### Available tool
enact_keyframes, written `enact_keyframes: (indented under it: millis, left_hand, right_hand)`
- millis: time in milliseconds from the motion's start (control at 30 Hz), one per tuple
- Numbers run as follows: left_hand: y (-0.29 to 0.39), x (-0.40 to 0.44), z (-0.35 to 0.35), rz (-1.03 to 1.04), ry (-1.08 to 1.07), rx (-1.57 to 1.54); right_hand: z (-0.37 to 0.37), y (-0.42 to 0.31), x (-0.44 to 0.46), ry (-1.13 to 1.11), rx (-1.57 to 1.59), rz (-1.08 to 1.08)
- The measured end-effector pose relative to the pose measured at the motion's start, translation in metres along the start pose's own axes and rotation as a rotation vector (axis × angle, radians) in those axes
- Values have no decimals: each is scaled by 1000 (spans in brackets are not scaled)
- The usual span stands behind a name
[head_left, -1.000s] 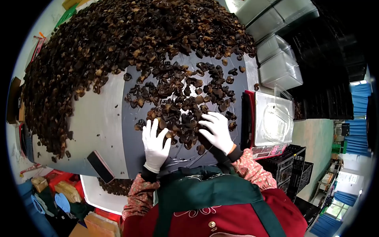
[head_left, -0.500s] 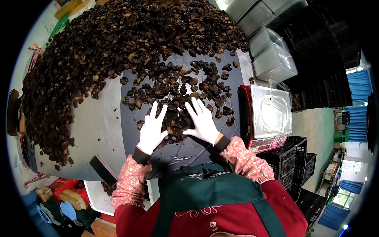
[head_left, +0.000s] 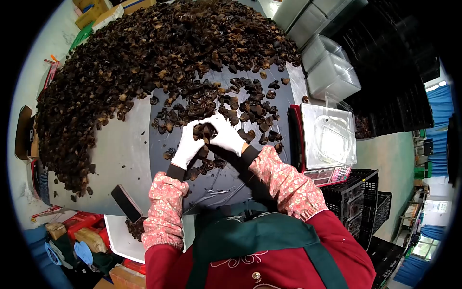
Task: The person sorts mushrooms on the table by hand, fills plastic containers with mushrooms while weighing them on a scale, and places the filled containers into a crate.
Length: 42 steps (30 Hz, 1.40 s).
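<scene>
My left hand (head_left: 188, 146), in a white glove, curls around a small clump of wood ear mushrooms (head_left: 205, 133). From the other side my right hand (head_left: 224, 135), also white-gloved, closes on the same clump. Both hands are raised slightly above or on the dark grey mat; the exact height is hard to tell. Loose wood ears (head_left: 202, 102) lie just beyond my fingers, and a few more (head_left: 206, 167) rest under my wrists. The far side of the table carries a large heap of dark brown wood ears (head_left: 168, 43).
To the right stands a red scale (head_left: 327, 137) with a clear tray on top. Clear plastic boxes (head_left: 332, 72) and black crates (head_left: 353, 202) are behind and below it. A phone (head_left: 126, 203) lies at the near left edge, above a white bin (head_left: 120, 236).
My hands were spread flat over the loose wood ears; now they have come together and closed around a clump, a little farther forward and left.
</scene>
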State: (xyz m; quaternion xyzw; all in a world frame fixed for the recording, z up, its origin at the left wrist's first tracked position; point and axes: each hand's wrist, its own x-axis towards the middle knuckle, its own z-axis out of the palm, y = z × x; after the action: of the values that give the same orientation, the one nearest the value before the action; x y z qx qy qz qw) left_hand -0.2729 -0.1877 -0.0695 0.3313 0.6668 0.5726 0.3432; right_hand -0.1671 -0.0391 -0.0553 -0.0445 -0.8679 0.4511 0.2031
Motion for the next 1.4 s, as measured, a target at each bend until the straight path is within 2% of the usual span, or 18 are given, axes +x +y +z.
enact_keyframes:
  millis: [133, 167, 333, 433, 533, 567, 667, 800, 833, 867, 933, 1033, 1100, 1200, 1267, 1300, 1333, 1400]
  left_hand:
    - [13, -7, 14, -111, -11, -273]
    - [19, -4, 26, 61, -16, -176]
    - [84, -3, 78, 41, -144, -180]
    - [136, 7, 150, 105, -325, -268]
    - [173, 36, 249, 367, -414, 37]
    - [180, 51, 292, 492, -453, 65]
    - [183, 74, 355, 541, -396, 442]
    - [184, 78, 370, 376, -542, 462]
    - [180, 78, 373, 320, -595, 423]
    - [144, 88, 387, 570, -447, 712]
    - [133, 87, 385, 686, -350, 880]
    - [131, 82, 378, 831, -355, 809]
    - [146, 78, 367, 721, -554, 738]
    - [162, 68, 351, 619, -541, 604]
    - [151, 64, 332, 702, -390, 591]
    - [154, 56, 317, 552, -401, 461]
    - [156, 48, 302, 402, -410, 331]
    - [146, 33, 263, 336, -350, 276]
  right_hand:
    - [-29, -19, -16, -34, 465, 294]
    - [-43, -26, -28, 14, 345, 198]
    - [-108, -50, -68, 161, 401, 108]
    - [-187, -94, -112, 297, 363, 301]
    - [-258, -82, -167, 425, -23, 186]
    - [-289, -75, -197, 540, 462, 374]
    - [-335, -69, -220, 508, 168, 437]
    - [-351, -36, -244, 492, 228, 478]
    - [-353, -30, -244, 409, -43, 349]
    - [-356, -20, -249, 338, -303, 223]
    - [-350, -19, -254, 354, -381, 285]
    - [-343, -31, -262, 417, -689, 307]
    - [-349, -27, -273, 357, -709, 344]
    - [-364, -22, -287, 271, -631, 234]
    - [-360, -32, -292, 564, -152, 356]
    - [-351, -32, -290, 715, 212, 389]
    - [-344, -23, -295, 711, 215, 389]
    - [-332, -2, -301, 645, -406, 408]
